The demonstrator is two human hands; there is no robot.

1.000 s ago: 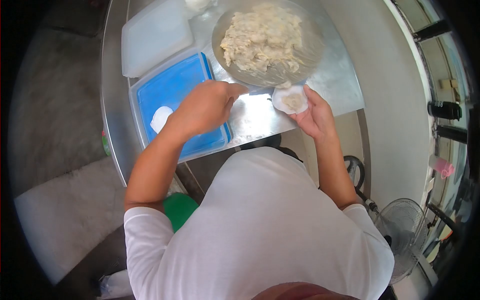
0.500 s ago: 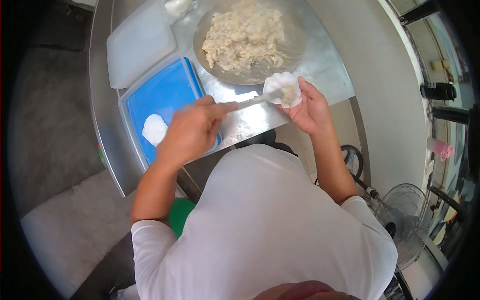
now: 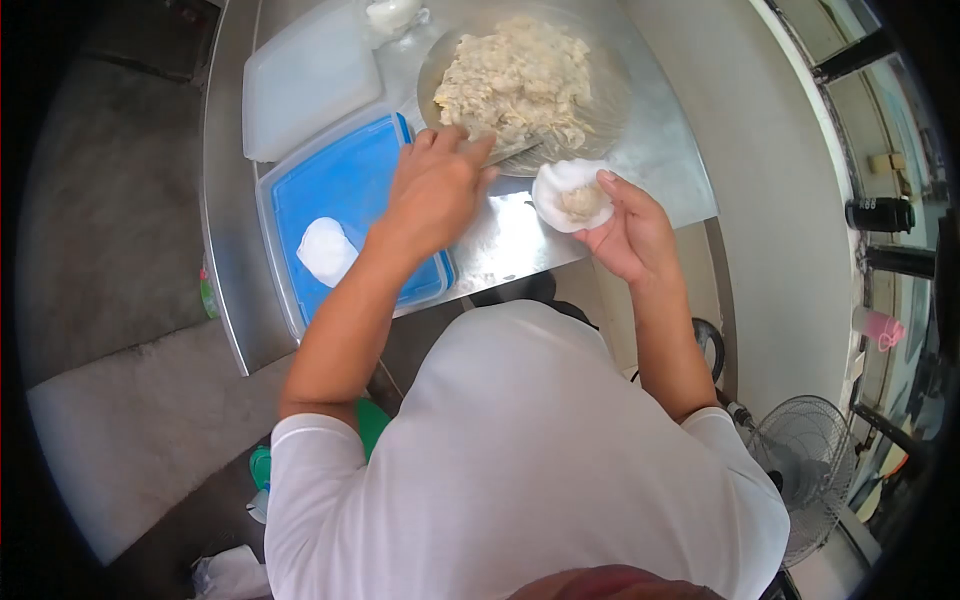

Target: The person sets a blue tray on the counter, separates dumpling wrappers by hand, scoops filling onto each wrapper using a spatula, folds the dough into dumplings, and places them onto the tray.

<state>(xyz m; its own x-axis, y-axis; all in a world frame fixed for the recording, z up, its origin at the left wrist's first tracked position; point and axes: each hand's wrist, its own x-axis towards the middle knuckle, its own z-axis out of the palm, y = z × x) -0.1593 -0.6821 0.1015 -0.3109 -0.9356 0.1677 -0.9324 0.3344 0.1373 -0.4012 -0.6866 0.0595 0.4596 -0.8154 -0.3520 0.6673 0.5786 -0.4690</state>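
My left hand [image 3: 437, 190] holds a flat metal spreading tool [image 3: 518, 152] at the near edge of a wide metal bowl [image 3: 612, 118]. The bowl holds a lumpy, pale filling [image 3: 515, 80]. Held in my right hand [image 3: 630, 230], thumb on top, is a round white wrapper [image 3: 552, 190] with a small dab of filling on it. Under and beside my left forearm lies a blue-lined plastic tray [image 3: 335, 180]. White wrappers [image 3: 326, 250] rest on the tray's blue surface.
A translucent plastic lid or container [image 3: 310, 85] lies behind the tray. A white item in clear plastic [image 3: 393, 14] is at the back of the metal table [image 3: 655, 150]. At the right stand a wall ledge and a mesh fan [image 3: 803, 470].
My left hand has moved from the wrapper up to the bowl, carrying the tool. My right hand still holds the wrapper, its rim now less fluted. The view has shifted slightly.
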